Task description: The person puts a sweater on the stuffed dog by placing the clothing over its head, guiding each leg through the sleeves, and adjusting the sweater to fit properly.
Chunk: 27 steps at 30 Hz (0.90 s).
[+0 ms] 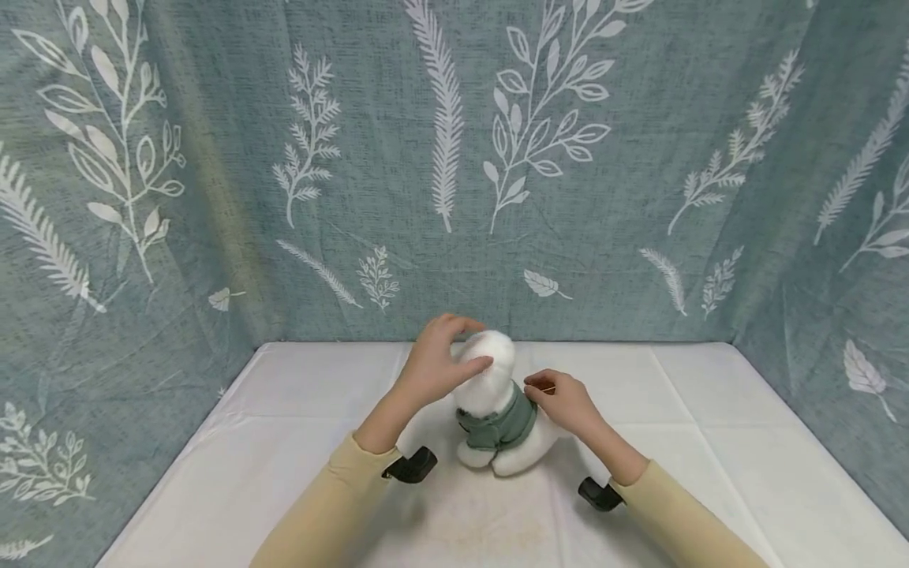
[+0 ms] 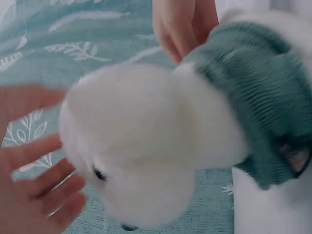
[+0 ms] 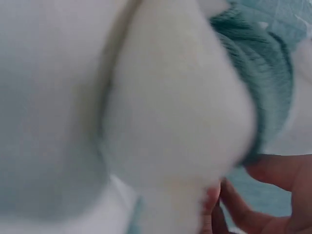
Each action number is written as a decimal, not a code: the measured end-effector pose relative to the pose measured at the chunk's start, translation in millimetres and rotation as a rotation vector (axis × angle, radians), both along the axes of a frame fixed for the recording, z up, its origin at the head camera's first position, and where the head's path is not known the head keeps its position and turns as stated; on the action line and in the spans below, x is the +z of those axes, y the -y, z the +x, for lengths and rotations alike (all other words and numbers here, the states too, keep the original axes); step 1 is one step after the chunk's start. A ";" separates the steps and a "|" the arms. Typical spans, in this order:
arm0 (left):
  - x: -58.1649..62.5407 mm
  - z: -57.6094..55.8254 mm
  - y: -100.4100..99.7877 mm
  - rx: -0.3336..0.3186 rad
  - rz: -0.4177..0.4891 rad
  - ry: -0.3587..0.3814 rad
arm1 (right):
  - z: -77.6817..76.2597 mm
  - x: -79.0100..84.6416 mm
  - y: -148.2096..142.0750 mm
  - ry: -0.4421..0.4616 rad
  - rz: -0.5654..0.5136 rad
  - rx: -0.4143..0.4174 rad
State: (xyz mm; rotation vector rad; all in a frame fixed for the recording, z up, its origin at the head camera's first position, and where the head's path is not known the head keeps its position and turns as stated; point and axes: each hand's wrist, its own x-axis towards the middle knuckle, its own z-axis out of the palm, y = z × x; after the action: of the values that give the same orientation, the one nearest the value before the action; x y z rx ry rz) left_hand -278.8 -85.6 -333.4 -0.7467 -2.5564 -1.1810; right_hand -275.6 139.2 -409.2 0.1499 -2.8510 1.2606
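A white plush toy with a rounded head sits on the white cloth, wearing a green knit sweater around its upper body. In the left wrist view its black eye shows on the plush head. My left hand is spread beside that head, thumb and fingers apart, fingertips right at the fur. At the toy's back, my right hand pinches the sweater's edge. The right wrist view has the thumb at the green hem, with the other fingertips partly hidden behind the white body.
A white cloth covers the table. Green curtains with white leaf prints hang behind it and at both sides. Black wrist mounts sit under the two beige sleeves.
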 end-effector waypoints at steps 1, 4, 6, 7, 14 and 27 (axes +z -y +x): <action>1.7 -4.2 -1.6 -0.037 -0.028 0.008 | 3.9 3.0 -1.9 -0.011 0.005 -0.012; 2.9 -13.5 -5.4 -0.139 -0.097 0.071 | 17.6 9.8 -6.9 0.032 -0.027 -0.031; 0.4 -17.0 -6.9 -0.165 -0.114 0.105 | 25.9 10.7 -8.9 0.095 -0.067 -0.024; -1.1 -17.7 -7.5 -0.169 -0.112 0.112 | 28.9 10.1 -9.3 0.122 -0.085 -0.018; -6.4 -12.8 -10.5 -0.121 -0.056 0.076 | 32.2 2.9 -3.4 0.083 -0.009 -0.041; -11.4 -8.3 -3.4 -0.045 -0.041 0.102 | 25.6 -4.1 -11.2 -0.056 0.029 -0.080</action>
State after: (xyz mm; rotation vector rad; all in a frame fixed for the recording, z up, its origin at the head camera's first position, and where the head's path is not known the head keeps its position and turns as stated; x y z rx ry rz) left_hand -287.1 -82.1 -344.8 -0.7759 -2.6673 -1.2142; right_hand -250.0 150.5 -413.3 0.0694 -2.7988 1.1821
